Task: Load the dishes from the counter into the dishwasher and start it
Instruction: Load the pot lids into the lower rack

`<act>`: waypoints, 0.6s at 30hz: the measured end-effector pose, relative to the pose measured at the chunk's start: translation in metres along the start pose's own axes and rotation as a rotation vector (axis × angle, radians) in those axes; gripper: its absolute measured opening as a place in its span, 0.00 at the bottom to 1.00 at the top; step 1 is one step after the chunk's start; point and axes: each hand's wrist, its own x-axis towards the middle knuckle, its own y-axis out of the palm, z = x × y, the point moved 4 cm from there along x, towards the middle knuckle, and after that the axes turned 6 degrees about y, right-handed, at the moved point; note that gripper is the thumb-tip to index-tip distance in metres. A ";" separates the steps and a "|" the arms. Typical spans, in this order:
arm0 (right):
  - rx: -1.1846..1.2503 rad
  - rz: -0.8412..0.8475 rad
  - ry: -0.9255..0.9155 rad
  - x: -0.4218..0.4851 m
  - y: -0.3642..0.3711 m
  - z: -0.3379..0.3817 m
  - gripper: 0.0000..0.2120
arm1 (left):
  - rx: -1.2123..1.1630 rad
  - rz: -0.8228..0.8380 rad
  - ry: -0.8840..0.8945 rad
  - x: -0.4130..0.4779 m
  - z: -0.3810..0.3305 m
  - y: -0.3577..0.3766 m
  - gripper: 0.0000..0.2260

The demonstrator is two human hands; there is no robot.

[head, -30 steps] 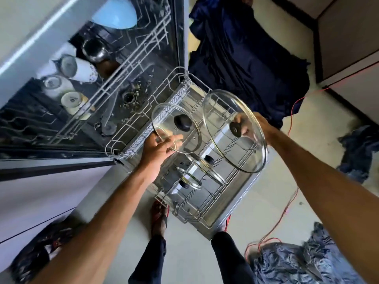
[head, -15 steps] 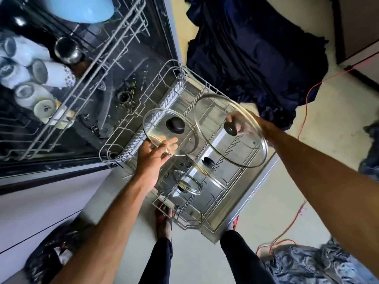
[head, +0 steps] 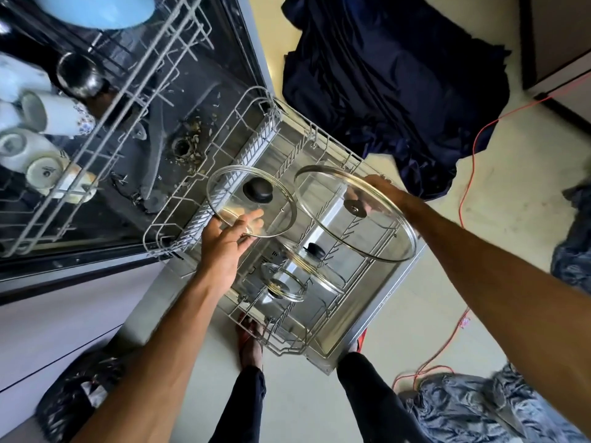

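Pinching the rim of the small lid (head: 251,201), the left hand (head: 220,247) has its thumb (head: 252,219) flat on the glass and the other fingers curled beneath, partly hidden. The right hand (head: 380,188) grips the large lid (head: 361,225) by its knob from behind. Its fingers blur through the glass, so their spread cannot be told. Both lids are held above the lower rack (head: 252,148), apart from each other. Two racked lids (head: 315,266) stand on edge in that rack's near half. Beyond the rack, cups (head: 60,118) and a blue bowl (head: 102,8) are cut off at the frame edge.
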 end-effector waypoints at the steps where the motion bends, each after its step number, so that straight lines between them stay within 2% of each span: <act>1: -0.023 -0.002 0.002 0.000 -0.002 0.000 0.14 | -0.002 0.002 0.000 0.000 0.001 0.000 0.16; 5: -0.142 -0.121 0.154 -0.004 -0.014 0.000 0.21 | -0.028 -0.009 -0.001 -0.002 0.002 0.002 0.14; 7: -0.306 -0.199 0.240 -0.015 -0.007 0.012 0.14 | -0.031 -0.007 0.002 -0.005 0.002 0.002 0.11; 8: -0.386 -0.243 0.282 -0.021 -0.006 0.016 0.13 | -0.033 -0.007 0.001 -0.007 0.002 0.002 0.10; 9: -0.403 -0.270 0.297 -0.030 -0.004 0.022 0.17 | -0.035 -0.010 -0.001 -0.009 0.001 0.002 0.10; 12: -0.231 -0.342 0.260 -0.067 0.009 0.042 0.19 | -0.053 -0.017 -0.007 -0.015 -0.001 0.003 0.06; 15: -0.308 -0.430 0.225 -0.109 0.038 0.054 0.33 | -0.064 -0.010 -0.004 -0.019 -0.003 0.008 0.06; 18: -0.688 -0.477 0.192 -0.123 0.081 0.044 0.44 | -0.078 -0.014 -0.019 -0.019 -0.004 0.015 0.13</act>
